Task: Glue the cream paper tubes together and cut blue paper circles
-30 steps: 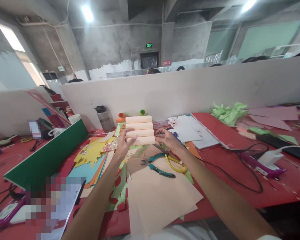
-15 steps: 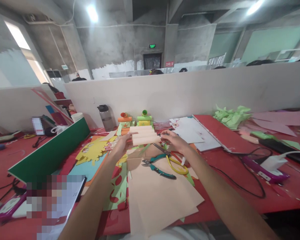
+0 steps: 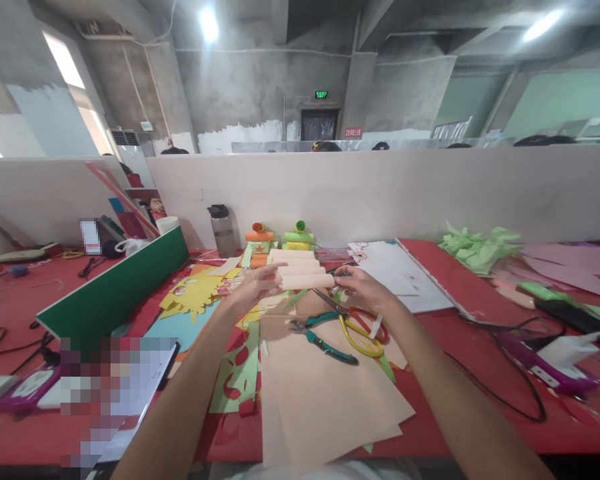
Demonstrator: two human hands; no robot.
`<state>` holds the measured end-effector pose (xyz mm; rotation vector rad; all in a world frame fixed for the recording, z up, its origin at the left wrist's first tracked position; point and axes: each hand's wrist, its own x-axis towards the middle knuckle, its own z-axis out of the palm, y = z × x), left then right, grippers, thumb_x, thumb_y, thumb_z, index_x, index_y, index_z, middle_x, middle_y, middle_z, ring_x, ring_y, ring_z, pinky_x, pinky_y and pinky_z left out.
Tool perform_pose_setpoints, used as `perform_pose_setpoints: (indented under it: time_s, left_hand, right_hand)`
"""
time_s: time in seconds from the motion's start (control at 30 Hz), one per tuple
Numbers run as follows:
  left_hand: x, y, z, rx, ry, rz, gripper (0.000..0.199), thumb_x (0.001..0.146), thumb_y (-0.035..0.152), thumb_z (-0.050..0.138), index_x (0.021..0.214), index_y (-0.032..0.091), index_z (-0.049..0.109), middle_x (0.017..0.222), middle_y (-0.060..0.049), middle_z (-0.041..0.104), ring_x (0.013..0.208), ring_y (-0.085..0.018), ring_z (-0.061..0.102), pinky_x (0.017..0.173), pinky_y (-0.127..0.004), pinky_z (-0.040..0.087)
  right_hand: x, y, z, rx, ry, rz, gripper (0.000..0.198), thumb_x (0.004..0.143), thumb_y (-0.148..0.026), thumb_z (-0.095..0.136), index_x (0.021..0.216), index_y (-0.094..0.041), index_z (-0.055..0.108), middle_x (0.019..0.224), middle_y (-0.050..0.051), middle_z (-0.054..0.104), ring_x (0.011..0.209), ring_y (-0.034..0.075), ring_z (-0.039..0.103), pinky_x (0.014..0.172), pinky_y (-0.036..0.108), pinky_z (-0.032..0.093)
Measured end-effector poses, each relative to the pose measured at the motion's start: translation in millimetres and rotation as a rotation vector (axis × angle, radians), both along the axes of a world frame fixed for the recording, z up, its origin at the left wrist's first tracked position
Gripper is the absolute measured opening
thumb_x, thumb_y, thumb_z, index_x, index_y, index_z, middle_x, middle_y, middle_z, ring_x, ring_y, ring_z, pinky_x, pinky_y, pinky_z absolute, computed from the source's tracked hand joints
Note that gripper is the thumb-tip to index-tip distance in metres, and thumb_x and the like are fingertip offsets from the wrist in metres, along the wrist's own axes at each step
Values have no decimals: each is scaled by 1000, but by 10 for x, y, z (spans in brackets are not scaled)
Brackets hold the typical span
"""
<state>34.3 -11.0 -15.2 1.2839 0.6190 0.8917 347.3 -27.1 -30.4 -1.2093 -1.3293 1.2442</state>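
Observation:
A front roll of peach paper (image 3: 307, 281) lies crosswise between my two hands, with more peach rolls (image 3: 291, 256) just behind it. My left hand (image 3: 257, 283) grips its left end, the index finger stretched along the gap between the rolls. At the right end, my right hand (image 3: 361, 281) pinches the paper between thumb and fingers. Scissors (image 3: 363, 337) with red and yellow handles lie just below my right hand. Beside them rest teal-handled cutting pliers (image 3: 330, 347), on flat peach sheets (image 3: 325, 407). Orange (image 3: 259, 237) and green (image 3: 299, 237) paper-tube figures stand behind the rolls.
A water bottle (image 3: 222, 230) stands by the white partition (image 3: 370, 193). On the left are a green board (image 3: 115, 287) and yellow paper cut-outs (image 3: 195, 290). White sheets (image 3: 390, 270), crumpled green paper (image 3: 480, 248) and a purple power strip (image 3: 555, 373) with cables lie right.
The camera view has swung slightly left, so everything sits further right in the picture. My left index finger reaches further over the rolls. Both hands stay at the roll's ends.

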Motion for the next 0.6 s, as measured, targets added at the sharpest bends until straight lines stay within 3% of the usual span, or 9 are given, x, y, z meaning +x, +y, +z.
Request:
perform_pose_setpoints:
  time_s: [0.2, 0.43, 0.6]
  left_hand:
    - [-25, -29, 14, 60, 89, -36, 68, 75, 22, 80, 139, 29, 59, 124, -6, 62, 99, -15, 59, 100, -33, 47]
    - [16, -130, 115, 66, 86, -37, 68, 74, 24, 80, 139, 25, 61, 92, -4, 67, 93, -18, 63, 92, -31, 49]
    - [1, -132, 111, 131, 127, -60, 71, 75, 22, 78, 143, 27, 57, 107, -6, 69, 99, -19, 64, 90, -30, 49]
  right_hand:
    - [9, -36, 24, -65, 3, 36, 39, 70, -35, 81, 98, -23, 57, 80, 1, 71, 65, 14, 61, 52, 21, 43]
    - [-41, -92, 87, -111, 9, 52, 39, 68, -31, 81, 97, -23, 57, 81, 3, 71, 63, 14, 60, 49, 21, 43]
    - [-28, -96, 93, -126, 26, 67, 39, 66, -28, 82, 97, -22, 59, 85, 3, 69, 72, 16, 63, 53, 22, 46]
